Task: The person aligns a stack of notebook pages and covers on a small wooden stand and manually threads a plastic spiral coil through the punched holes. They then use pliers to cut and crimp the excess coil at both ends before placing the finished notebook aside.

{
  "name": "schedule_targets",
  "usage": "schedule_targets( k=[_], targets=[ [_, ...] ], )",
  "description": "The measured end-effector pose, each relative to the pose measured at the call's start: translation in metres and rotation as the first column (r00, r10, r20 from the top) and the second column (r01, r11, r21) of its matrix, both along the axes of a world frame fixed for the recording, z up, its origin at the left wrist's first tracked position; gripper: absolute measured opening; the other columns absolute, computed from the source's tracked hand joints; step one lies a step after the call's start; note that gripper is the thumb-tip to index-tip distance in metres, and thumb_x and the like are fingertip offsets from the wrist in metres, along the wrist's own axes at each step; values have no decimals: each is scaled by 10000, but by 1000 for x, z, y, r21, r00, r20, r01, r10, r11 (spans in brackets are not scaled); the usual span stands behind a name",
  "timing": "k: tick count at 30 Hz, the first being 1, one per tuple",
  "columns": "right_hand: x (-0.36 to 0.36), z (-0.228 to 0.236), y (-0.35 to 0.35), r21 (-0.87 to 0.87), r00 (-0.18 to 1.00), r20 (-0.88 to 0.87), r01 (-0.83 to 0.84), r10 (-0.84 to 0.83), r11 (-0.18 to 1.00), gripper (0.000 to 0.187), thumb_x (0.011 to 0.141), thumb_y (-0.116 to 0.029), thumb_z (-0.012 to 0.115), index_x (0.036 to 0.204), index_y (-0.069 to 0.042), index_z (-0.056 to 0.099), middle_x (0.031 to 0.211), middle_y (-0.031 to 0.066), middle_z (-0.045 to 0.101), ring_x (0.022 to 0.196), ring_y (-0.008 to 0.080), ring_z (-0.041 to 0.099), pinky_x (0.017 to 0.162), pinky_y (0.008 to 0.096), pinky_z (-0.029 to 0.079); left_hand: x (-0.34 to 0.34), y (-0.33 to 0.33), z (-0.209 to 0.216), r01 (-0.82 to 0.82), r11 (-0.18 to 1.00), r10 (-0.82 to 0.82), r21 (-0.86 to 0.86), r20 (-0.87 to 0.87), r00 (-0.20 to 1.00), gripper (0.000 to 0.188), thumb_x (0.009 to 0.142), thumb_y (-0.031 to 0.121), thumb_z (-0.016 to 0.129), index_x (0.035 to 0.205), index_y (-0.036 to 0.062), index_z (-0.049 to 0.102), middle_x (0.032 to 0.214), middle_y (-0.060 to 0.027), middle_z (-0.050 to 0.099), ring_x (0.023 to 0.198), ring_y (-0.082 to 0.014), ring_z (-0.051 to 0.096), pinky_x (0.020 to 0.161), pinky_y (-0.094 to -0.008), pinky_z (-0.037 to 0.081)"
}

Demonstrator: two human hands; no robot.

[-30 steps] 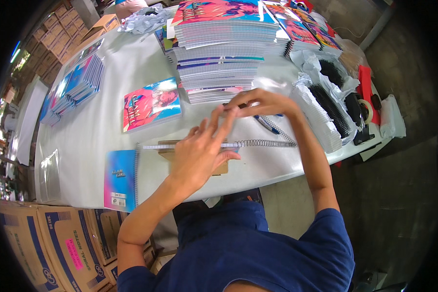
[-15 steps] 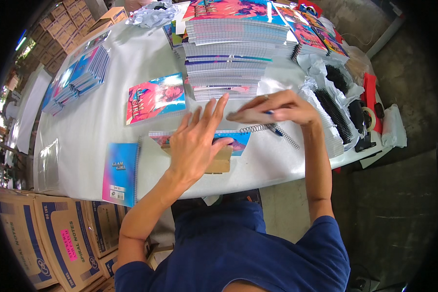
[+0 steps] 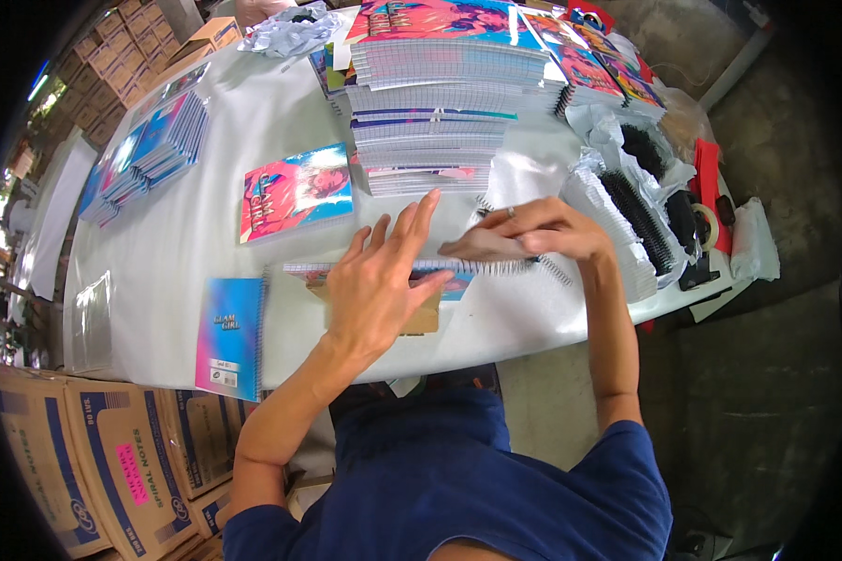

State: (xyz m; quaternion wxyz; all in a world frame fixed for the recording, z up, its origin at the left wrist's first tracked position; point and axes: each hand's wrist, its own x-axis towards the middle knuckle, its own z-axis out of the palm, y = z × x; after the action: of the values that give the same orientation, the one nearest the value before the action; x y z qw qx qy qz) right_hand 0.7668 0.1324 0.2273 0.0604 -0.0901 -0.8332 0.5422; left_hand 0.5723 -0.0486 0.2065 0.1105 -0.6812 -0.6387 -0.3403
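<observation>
My left hand (image 3: pixel 376 280) lies with fingers spread over a notebook (image 3: pixel 457 285) near the table's front edge, its thumb along the lower side. Beneath that hand, a small brown cardboard piece (image 3: pixel 423 318) sticks out toward me. A dark wire spiral coil (image 3: pixel 496 268) runs along the notebook's punched far edge, and its loose end (image 3: pixel 557 271) trails to the right. My right hand (image 3: pixel 538 232) is just above the coil, with bent fingers pressed together and fingertips blurred. What is inside its grip is hidden.
Tall stacks of notebooks (image 3: pixel 430 140) stand behind my hands. To the left are a pink-covered notebook (image 3: pixel 297 194), a blue one (image 3: pixel 231 332) and a slanted pile (image 3: pixel 150 154). Paper-wrapped black coils (image 3: pixel 638 215) lie at right. Cartons (image 3: pixel 112 458) stand below the table at left.
My right hand has lowered slightly. The coil, raised above the notebook's right end before, now lies along its edge. A blue stick-like thing at my right fingers is no longer visible.
</observation>
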Motion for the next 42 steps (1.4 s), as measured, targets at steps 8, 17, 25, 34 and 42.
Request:
schedule_targets(
  k=[8,17,25,34,42],
  targets=[
    [3,-14,0,18,988,-153,-23,25,1000,393,900,-341,667,1144,-36,712,1169,175,673,1072,270,635,904,381,491,-1,-1,2,-48,998,49,-44,13,999,1006,599,285,876,1481,242,395,1160,-76,689,1010,-337,670,798,-387,568],
    [-20,-31,0,-223,935,-337,-191,109,956,366,871,-283,703,1128,-22,717,1199,231,643,1110,319,613,936,400,473,-13,-5,-1,-57,997,55,-49,-51,997,994,601,378,851,1476,237,400,1202,-74,673,1012,-330,661,813,-401,560],
    [-27,-22,-5,-220,982,-178,-108,69,969,422,857,-308,714,1123,19,706,1222,223,638,1161,299,579,993,399,424,-20,-10,5,-88,994,85,-65,-52,995,965,604,366,844,1461,218,425,1210,-58,671,1051,-299,658,866,-383,541],
    [-37,-46,8,-288,971,-233,-120,52,950,483,852,-356,701,1115,49,697,1203,218,643,1117,301,600,979,390,433,-27,-12,5,-96,994,95,-47,-31,995,999,573,353,856,1463,215,422,1212,-59,670,1050,-293,661,879,-378,534],
    [-54,-40,-6,-562,930,-360,-281,76,778,492,845,-384,719,1126,19,703,1211,208,641,1121,293,596,971,394,449,-40,-18,0,-124,992,123,-28,-41,992,1022,570,360,857,1476,224,402,1150,-99,681,1048,-286,664,945,-430,501]
  ],
)
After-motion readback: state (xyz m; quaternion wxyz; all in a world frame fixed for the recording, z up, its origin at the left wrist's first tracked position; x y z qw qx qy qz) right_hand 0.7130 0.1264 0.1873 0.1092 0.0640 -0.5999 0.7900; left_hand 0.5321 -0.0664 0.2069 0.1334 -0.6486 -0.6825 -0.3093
